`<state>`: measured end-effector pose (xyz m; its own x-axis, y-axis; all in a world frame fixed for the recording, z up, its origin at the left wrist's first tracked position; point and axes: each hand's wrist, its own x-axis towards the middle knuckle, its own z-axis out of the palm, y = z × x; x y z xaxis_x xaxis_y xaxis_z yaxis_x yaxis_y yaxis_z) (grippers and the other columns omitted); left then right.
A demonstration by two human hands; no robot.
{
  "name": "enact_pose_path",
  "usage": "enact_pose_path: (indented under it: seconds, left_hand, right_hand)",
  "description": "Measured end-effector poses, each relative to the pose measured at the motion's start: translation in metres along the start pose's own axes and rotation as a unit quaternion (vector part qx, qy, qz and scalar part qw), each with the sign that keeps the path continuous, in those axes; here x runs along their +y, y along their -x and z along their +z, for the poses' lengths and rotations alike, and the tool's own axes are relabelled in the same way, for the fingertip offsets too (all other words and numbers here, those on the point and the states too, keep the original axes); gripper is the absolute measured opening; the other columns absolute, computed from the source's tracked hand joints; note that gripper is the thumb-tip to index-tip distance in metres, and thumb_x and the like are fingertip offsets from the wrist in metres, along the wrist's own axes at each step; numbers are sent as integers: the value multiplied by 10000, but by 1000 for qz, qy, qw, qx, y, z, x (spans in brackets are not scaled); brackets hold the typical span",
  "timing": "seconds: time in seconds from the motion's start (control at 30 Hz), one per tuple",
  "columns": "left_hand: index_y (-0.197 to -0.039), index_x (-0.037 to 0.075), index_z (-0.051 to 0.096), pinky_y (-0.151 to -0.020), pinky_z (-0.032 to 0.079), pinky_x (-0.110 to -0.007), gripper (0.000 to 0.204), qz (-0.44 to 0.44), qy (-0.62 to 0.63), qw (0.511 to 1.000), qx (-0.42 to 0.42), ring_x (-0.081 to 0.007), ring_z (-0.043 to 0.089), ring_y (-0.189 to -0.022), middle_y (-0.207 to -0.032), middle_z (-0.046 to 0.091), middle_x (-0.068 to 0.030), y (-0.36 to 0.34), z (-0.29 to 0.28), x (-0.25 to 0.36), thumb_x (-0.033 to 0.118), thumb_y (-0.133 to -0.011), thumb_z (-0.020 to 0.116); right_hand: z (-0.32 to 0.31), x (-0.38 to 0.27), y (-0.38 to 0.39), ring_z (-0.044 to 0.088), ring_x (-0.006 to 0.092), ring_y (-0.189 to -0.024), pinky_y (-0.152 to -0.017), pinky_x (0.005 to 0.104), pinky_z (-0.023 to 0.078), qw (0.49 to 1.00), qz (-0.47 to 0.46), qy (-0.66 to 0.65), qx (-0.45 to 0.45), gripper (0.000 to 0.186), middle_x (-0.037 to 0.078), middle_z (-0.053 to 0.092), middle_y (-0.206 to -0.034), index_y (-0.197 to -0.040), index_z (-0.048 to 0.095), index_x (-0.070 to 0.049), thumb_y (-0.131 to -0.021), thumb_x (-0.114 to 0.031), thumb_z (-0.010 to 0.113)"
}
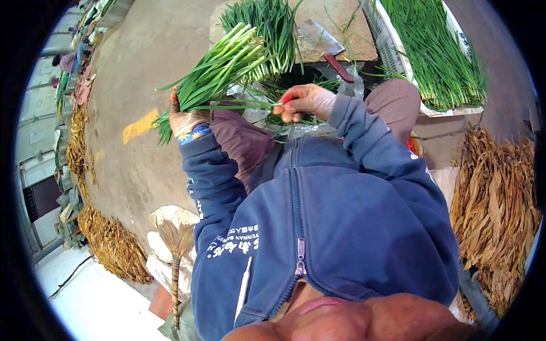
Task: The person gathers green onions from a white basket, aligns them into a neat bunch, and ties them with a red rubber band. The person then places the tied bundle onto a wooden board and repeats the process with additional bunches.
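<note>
My left hand (181,116) grips a bunch of long green leafy stalks (219,71), their pale stem ends angled up to the right. My right hand (304,102), at the right of the bunch, pinches the pale end of a single stalk lying sideways. Behind them, another heap of green stalks (239,14) rests on a board (352,25) beside a cleaver (315,40) with a dark red handle. Loose greens and clear plastic (310,129) lie under my hands, between my knees.
A white plastic crate (392,48) of greens stands at the right. Dried brown leaves are piled at lower right (486,204) and left (111,244). A straw broom (176,261) and white sacks (159,267) are at lower left. A person (69,61) is at the far left wall.
</note>
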<state>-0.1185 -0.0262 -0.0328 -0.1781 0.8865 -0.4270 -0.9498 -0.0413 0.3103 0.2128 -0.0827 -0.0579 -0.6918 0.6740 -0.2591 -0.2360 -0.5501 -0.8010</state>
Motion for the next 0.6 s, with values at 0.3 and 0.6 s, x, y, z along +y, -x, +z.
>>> enact_pose_path:
  seconds: [0.3,0.6]
  left_hand:
    - [-986,102,662,-896,453,-538,230,52,-22,998,39,-308,587,-1006,-1060,652,-93,-3,5,-1,230,-876,505]
    - [-937,107,667,-909,458,-480,199,22,-24,998,50,-221,619,-933,-982,676,-56,18,22,-27,225,-850,533]
  right_hand:
    - [-36,2,6,575,112,-961,-809,249,484,878,-16,473,65,663,88,550,-1217,-1379,390,-111,-805,-230,698]
    - [30,-5,-29,568,80,-719,-681,219,489,999,44,20,-24,507,69,593,-1159,-1308,436,-26,-873,-202,628]
